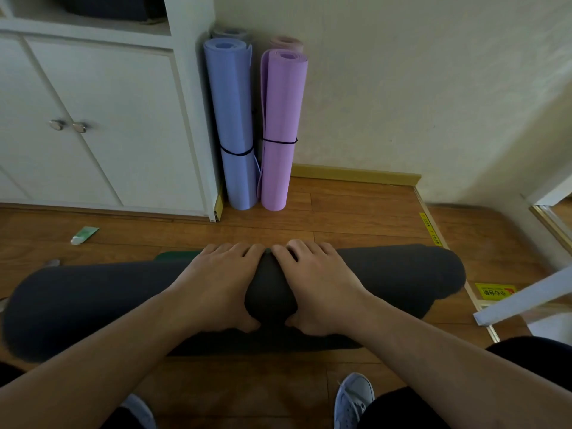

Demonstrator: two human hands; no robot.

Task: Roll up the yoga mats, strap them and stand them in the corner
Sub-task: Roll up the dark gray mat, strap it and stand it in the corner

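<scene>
View: head camera, looking forward and down

Floor: wood planks (356,209), warm brown; a yellow-green baseboard runs along the foot of the far wall

Dark mat (387,274): rolled, charcoal grey, lying across the floor from left to right, just in front of the person's knees; a flat strip of it shows under the roll on the near side

Left hand (216,283): on the middle of the dark mat, fingers curled over the far side, thumb tucked under the near side, gripping the roll

Right hand (322,283): same grip, just beside the left hand, fingertips nearly touching its fingertips; a short stretch of roll shows between the two palms

Green edge (178,255): a dark green sliver on the floor just behind the roll, left of the hands; cannot tell what it is

Corner: blue mat (235,119) and purple mat (283,125) stand upright side by side, each rolled and bound low down with a thin black strap; tops of two more rolls show behind them, one greyish, one pink

Cabinet (102,125): white, left of the standing mats, two doors with small metal knobs, open shelf above

Wall (433,88): pale cream, textured

Tube (84,236): small, green and white, on the floor near the cabinet base

Right side: yellow stickers (494,291) with print on the floor beside a metal threshold strip; a white bar slants in from the right edge

Foreground: grey-white shoe (353,397) and dark trouser legs at the bottom edge
</scene>
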